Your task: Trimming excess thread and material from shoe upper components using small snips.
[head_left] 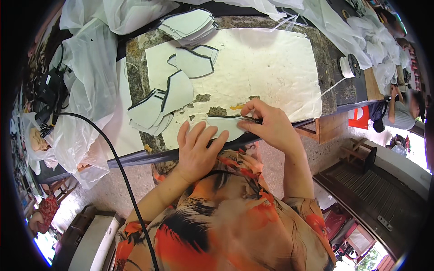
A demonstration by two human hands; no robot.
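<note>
A pale, curved cut piece (229, 128) with a black edging along its far side lies at the table's front edge. My left hand (199, 149) rests over its left end, fingers spread and lying fairly flat. At the right end, my right hand (271, 124) is closed in a pinch on the black edging strip (256, 120). To the left lies a fanned stack of similar pieces (178, 92) with black edges. Several more (194, 62) lie beyond it, and another stack (190, 23) sits at the far edge.
A worn white sheet (271, 58) covers most of the board. At the right stands a spool of white tape (348, 66), its tape running to the board. Clear plastic bags (90, 67) crowd the left and far sides. A black cable (118, 158) hangs at the left.
</note>
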